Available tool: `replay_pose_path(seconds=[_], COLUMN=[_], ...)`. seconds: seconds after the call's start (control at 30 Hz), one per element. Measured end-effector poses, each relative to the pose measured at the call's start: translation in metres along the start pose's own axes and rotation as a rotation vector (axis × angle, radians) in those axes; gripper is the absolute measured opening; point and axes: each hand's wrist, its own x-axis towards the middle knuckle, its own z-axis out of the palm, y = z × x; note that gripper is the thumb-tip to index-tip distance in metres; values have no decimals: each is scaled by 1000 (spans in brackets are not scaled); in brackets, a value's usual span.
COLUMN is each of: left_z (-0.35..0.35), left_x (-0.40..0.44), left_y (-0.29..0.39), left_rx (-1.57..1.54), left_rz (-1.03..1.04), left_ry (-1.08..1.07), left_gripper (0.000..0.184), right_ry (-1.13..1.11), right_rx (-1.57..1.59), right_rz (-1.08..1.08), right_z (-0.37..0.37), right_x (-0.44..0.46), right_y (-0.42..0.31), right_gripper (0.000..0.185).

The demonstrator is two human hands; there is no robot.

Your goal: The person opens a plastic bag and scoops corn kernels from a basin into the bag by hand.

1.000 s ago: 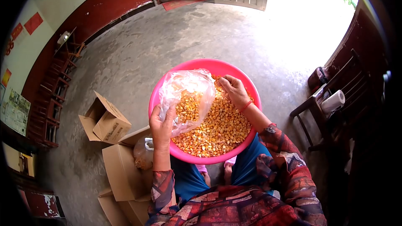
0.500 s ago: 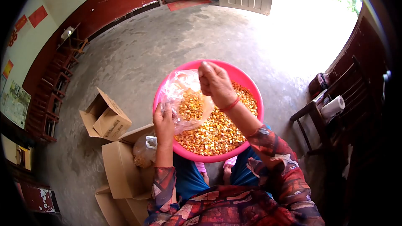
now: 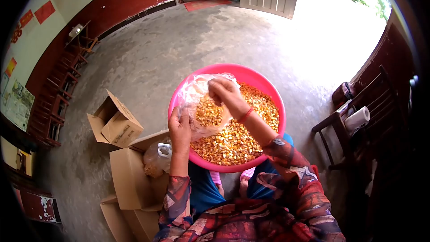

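Note:
A pink basin (image 3: 271, 90) full of yellow-orange corn kernels (image 3: 228, 145) rests on my lap. On its left side lies a clear plastic bag (image 3: 190, 90), open, with kernels inside it. My left hand (image 3: 180, 125) grips the bag's near left edge. Over the bag's mouth is my right hand (image 3: 227, 95), a red string round its wrist. Its fingers are curled together, and what they hold, if anything, is hidden.
Open cardboard boxes (image 3: 127, 177) stand at my left, with a tied plastic bag (image 3: 157, 157) in one. A smaller box (image 3: 117, 123) lies beyond. On the right, a wooden chair (image 3: 333, 121) bears a white roll (image 3: 357, 118). Wooden chairs (image 3: 58, 101) line the left wall.
My right hand has left the kernels at the basin's right side, risen with fingers closed, and come over the bag's mouth. My left hand keeps its grip on the bag.

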Motion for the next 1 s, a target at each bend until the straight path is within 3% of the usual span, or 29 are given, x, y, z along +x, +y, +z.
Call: replay_pose_path(seconds=[0.13,0.2,0.23,0.33,0.37,0.4,0.53,0.57,0.7,0.8,1.0], left_z=[1,2,3,4,4,5,4,4,5,7,3], left_x=[-1,-1,-1,-1,-1,-1,-1,-1,-2,-1,-2], left_y=[1,0,-2,1,-1,-1,1,2,4,3,0], left_rx=[-3,-68,-83,-115,-110,-108,-96,-87,-106,-116,-95], left_rz=[7,11,25,7,18,15,1,-5,13,25,27], left_ry=[24,35,44,40,44,41,42,23,30,58,23], left_gripper=[20,19,17,17,16,16,16,16,15,14,12], right_ry=[221,342,406,216,182,164,-148,-118,-280,-261,-140], right_rx=[-11,-357,-656,-1128,-1134,-1263,-1285,-1190,-1233,-1255,-1310], right_rz=[-169,-230,-160,-216,-40,-97,-228,-479,-630,-441,-436], right_z=[-48,-88,-91,-116,-112,-103,-76,-70,-71,-67,-68], right_x=[-10,-4,-15,-22,-31,-39,-45,-48,-44,-47,-45], right_y=[-19,1,-5,36,44,49,42,44,52,42,47], right_gripper=[30,29,26,24,26,27,26,24,21,19,14])
